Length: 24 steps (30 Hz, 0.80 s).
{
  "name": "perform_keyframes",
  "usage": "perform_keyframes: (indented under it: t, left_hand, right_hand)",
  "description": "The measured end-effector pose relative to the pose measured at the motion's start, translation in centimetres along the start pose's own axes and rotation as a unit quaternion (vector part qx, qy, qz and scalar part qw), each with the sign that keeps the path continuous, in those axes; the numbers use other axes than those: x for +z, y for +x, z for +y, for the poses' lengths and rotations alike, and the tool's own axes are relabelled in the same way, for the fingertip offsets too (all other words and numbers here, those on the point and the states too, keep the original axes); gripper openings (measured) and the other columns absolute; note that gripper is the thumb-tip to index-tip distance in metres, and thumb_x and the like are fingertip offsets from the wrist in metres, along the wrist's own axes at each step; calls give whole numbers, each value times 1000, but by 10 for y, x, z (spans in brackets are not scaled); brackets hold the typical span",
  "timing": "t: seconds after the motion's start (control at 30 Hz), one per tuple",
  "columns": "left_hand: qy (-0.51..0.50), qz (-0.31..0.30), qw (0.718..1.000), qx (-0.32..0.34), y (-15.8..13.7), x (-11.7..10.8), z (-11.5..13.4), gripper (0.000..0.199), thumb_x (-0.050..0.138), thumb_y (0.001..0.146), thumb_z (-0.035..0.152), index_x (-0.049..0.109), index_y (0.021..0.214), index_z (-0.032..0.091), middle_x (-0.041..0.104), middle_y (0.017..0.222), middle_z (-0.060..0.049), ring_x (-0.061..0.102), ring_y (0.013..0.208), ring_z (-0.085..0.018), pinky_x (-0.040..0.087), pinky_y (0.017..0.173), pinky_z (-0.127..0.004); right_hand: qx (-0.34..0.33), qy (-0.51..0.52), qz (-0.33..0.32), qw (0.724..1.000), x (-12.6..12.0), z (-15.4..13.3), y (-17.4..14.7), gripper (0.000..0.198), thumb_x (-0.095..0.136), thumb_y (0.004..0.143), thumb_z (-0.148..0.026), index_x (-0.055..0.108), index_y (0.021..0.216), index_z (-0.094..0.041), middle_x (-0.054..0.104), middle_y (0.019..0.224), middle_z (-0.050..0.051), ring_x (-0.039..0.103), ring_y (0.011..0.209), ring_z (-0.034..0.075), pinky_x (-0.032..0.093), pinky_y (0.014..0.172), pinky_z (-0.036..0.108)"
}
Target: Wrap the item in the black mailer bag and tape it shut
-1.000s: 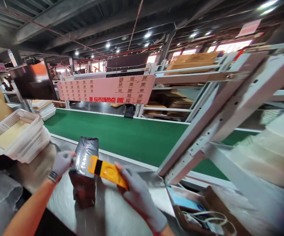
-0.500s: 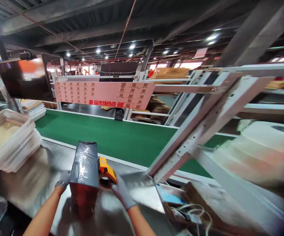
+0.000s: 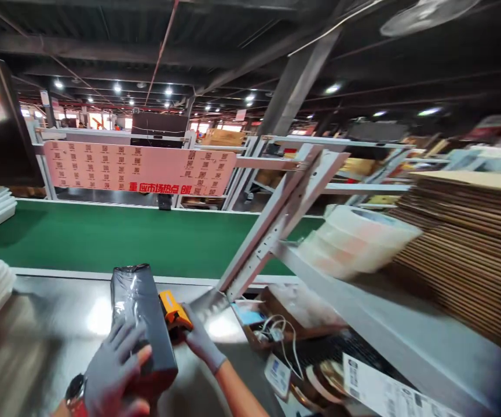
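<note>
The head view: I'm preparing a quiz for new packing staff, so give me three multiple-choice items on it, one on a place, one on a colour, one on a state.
1. Where does the tape dispenser sit?
A. against the right side of the wrapped box
B. on the green belt
C. on the cardboard stack

2. What colour is the conveyor belt?
A. blue
B. green
C. grey

3. How does the left hand stand?
A. hanging free in the air
B. holding a roll of tape
C. laid on top of the wrapped box

Answers: 1 A, the orange dispenser, held by the right hand, touches the box's right side. 2 B, the belt beyond the steel table is plainly green. 3 C, the gloved fingers spread over the box's near end.
</note>
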State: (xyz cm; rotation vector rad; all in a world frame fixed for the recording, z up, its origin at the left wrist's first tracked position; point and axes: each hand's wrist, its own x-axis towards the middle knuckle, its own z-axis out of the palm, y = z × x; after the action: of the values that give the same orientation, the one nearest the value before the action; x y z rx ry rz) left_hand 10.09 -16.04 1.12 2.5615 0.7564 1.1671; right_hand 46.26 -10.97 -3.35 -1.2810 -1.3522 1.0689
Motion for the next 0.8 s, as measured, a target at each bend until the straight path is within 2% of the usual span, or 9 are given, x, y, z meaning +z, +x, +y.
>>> perform_keyframes:
  t: [0.03,0.1,0.2,0.3,0.43,0.57,0.63,0.7,0.8]
  left_hand:
    - [5,-22,999,32,14,2,3,107,92,83,62,49,180,46,71,169,-17,61,162,-50,52,130,-81]
    - [15,-37,998,55,45,0,3,93,88,89,49,56,176,40,75,164,-17,65,159,-48,55,129,-81]
    - [41,-52,997,28,86,-13,-9,71,85,91,48,74,160,32,76,162,-18,68,156,-47,57,129,-78]
    - [42,-66,995,-56,126,-31,-33,58,84,91,50,85,145,30,76,162,-15,70,155,-44,53,135,-73]
    - [25,-72,980,-183,188,-52,-74,58,80,91,56,89,139,23,81,155,-16,75,149,-42,58,132,-61]
    - [54,-95,935,-339,244,-67,-116,59,75,97,55,87,142,19,84,149,-16,78,145,-38,61,125,-48]
    - [84,-99,901,-413,255,-73,-133,57,72,100,53,86,144,19,85,148,-16,78,145,-38,61,121,-45]
    - [101,-79,864,-487,252,-81,-146,60,70,103,55,85,148,18,89,140,-16,81,140,-39,64,111,-42]
    - [134,-18,812,-567,221,-95,-156,61,67,104,59,87,144,17,92,129,-16,83,133,-40,64,98,-39]
  right_hand:
    - [7,0,-4,1000,-2,1,3,71,60,55,-26,71,126,-27,85,122,7,78,122,38,61,111,51]
    - [20,-9,-7,1000,-7,0,13,71,59,54,-25,71,124,-27,84,119,5,77,117,35,61,107,49]
    - [32,-13,-16,999,-12,-6,42,70,59,53,-23,73,121,-26,84,118,6,77,113,33,61,101,46]
    - [32,33,-11,999,-12,-10,87,81,61,51,-20,72,131,-23,84,128,9,76,121,34,60,110,47]
    - [14,115,-30,993,-5,-8,155,95,70,55,-20,70,150,-24,80,150,10,71,141,35,51,128,52]
    - [22,175,-60,982,0,3,203,90,75,57,-21,77,147,-27,81,150,8,70,145,34,46,135,52]
    - [44,168,-71,982,-6,16,210,88,73,55,-20,81,142,-26,83,146,7,71,142,34,48,134,52]
    - [91,148,-88,981,-21,35,201,79,72,50,-21,86,128,-24,88,132,8,75,132,36,52,129,54]
    - [186,101,-119,970,-60,73,153,50,73,50,-27,89,98,-22,89,101,10,79,111,39,59,117,60]
